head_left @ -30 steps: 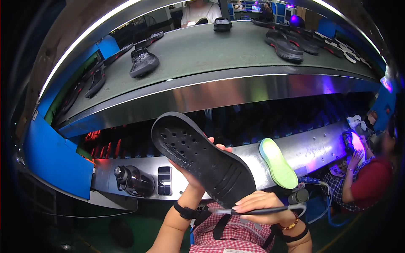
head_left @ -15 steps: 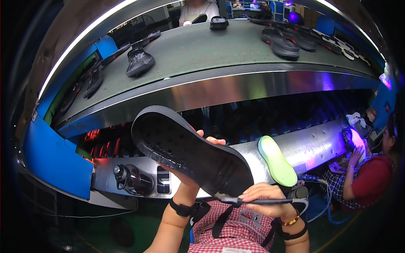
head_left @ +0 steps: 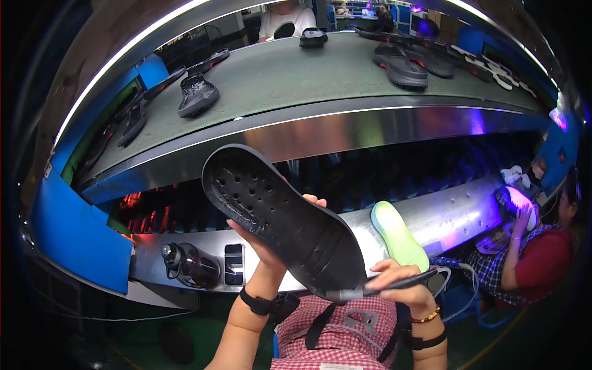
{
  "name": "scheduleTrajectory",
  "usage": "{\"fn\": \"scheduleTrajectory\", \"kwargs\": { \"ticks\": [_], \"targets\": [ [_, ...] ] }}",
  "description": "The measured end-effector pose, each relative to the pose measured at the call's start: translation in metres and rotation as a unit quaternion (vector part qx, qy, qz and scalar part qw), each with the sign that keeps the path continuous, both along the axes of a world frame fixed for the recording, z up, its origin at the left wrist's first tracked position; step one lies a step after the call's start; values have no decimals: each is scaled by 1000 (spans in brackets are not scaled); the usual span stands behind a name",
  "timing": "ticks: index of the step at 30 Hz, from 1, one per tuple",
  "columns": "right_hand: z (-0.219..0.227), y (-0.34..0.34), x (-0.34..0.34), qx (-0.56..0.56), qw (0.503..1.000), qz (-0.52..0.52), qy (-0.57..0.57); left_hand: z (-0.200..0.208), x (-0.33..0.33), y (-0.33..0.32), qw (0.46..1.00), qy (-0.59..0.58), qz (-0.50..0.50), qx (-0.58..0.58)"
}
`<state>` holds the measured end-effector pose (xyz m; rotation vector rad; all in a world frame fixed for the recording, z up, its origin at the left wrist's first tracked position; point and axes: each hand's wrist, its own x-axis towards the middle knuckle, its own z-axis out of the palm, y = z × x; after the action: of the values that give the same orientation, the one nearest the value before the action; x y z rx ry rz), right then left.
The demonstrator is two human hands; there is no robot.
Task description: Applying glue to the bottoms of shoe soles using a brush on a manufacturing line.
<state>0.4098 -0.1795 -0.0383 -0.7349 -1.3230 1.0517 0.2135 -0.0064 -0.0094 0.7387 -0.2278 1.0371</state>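
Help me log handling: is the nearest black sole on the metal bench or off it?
Off the bench: the left hand holds the black sole from beneath, and its near end overlaps the checked apron.

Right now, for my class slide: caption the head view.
Left hand holds a black shoe sole, right hand a brush at the sole's lower end.

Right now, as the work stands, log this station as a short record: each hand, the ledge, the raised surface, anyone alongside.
Left hand: supports a black sole from beneath
Sole detail: round holes toward its far end
Right hand: holds a brush, its tip at the sole's near end
Metal ledge: dark bottle, dark rectangular object, yellow-green sole
Raised green surface: several dark shoe parts
Alongside: co-worker in red sleeve at right
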Motion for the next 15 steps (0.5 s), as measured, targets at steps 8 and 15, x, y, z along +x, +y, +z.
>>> {"fn": "scheduleTrajectory", "kwargs": {
  "ticks": [8,15],
  "targets": [
    [-11,-9,-30,-170,932,-45,316,-14,1,-15,985,-72,-137,-80],
    [-3,-8,-52,-106,981,-148,73,-84,6,-41,976,124,-105,-146]
  ]
}}
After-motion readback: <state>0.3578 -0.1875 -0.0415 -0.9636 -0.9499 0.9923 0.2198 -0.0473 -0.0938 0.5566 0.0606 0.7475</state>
